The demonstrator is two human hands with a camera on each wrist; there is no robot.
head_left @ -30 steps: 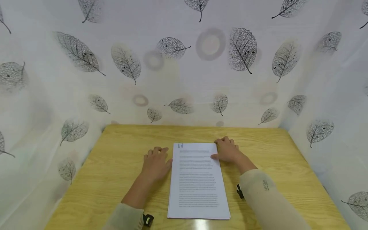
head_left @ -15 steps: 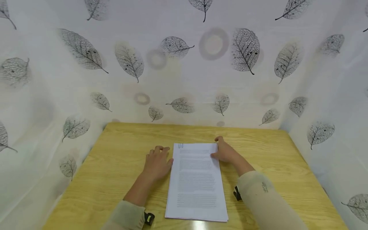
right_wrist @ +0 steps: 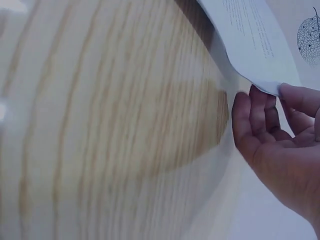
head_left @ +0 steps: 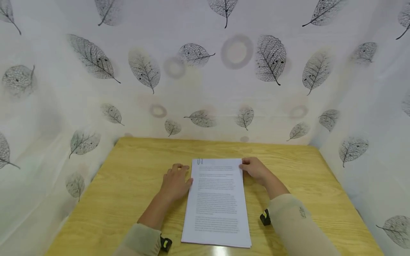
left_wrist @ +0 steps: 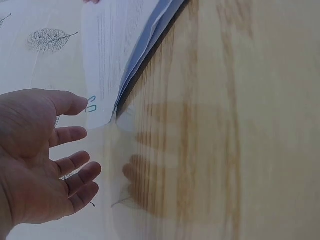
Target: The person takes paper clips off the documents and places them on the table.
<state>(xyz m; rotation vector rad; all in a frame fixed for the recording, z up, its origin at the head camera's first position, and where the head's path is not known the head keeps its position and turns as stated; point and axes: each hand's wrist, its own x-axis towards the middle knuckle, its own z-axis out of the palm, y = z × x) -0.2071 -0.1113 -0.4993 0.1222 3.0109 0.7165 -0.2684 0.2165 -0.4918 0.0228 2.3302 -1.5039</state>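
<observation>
The papers (head_left: 216, 206) are laid on the desk (head_left: 128, 170); their far right corner is pinched by the right hand (head_left: 256, 170); the left hand (head_left: 174, 183) is held loose-fingered alongside; likely light, floppy, best gripped by corners.

The right hand (right_wrist: 282, 160) pinches the printed paper (right_wrist: 250, 45) by its corner; wood-grain tabletop (right_wrist: 100, 125) and a skeleton-leaf print (right_wrist: 309, 40) flank the paper.
</observation>
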